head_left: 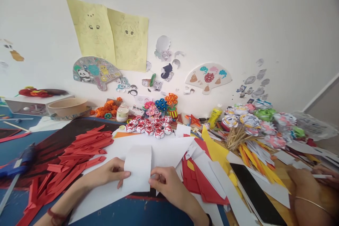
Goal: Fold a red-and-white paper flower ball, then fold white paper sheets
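Observation:
A small white sheet of paper [138,169] is held up between my two hands, its top edge slightly curled. My left hand [113,173] pinches its left edge, thumb in front. At the right edge, the thumb and fingers of my right hand [166,183] grip the same piece. Large white paper [103,192] lies on the table beneath both hands. To the left spreads a heap of folded red paper strips [79,152]. Behind the sheet stand several red-and-white paper flowers [155,128].
A blue glue gun [19,164] lies at the far left. Red paper pieces [203,176] and a black phone [256,192] are to the right. Paper flowers on sticks [249,123] stand at the back right. Another person's hand [321,173] is at the right edge.

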`<state>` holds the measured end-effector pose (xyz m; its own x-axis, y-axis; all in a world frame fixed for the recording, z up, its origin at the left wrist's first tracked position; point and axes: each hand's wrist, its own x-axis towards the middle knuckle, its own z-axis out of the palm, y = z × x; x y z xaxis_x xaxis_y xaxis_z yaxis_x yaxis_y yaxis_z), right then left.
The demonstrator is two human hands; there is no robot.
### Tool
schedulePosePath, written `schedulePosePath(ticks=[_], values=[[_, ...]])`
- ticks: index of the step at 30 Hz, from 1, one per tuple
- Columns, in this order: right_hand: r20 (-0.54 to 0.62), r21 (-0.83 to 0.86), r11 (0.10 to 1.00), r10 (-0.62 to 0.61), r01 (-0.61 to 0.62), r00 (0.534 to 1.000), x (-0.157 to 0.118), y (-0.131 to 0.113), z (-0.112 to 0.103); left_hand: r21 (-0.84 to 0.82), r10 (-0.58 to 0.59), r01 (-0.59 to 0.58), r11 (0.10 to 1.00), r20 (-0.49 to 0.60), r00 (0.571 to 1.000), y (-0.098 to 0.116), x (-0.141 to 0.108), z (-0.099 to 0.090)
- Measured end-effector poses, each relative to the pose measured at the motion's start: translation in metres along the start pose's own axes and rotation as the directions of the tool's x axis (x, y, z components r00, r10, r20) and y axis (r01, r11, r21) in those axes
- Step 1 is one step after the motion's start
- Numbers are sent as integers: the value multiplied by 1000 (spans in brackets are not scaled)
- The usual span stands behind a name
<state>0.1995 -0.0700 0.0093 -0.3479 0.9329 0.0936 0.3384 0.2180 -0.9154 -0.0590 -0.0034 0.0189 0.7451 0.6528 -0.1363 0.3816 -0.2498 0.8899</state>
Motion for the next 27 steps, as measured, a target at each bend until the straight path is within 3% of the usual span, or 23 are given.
schedulePosePath(ticks=[5,11,16,21,27], values=[[15,-22,999,-27,28,1000,0,-1,5,0,-13,13,1000,-7,1000,-6,1,0],[65,-100,994,-33,40,997,-3,-5,5,-28,-94,90,996,-228,969,-3,-2,1],[33,-170,983,-70,74,997,-3,-6,5,-53,-66,50,997,-363,929,-9,4,3],[21,-89,994,-65,67,998,-2,-8,1,-85,-48,13,996,-426,903,-15,7,5],[-103,-61,996,-75,69,992,3,8,-4,77,-6,52,996,-495,869,-12,7,7]])
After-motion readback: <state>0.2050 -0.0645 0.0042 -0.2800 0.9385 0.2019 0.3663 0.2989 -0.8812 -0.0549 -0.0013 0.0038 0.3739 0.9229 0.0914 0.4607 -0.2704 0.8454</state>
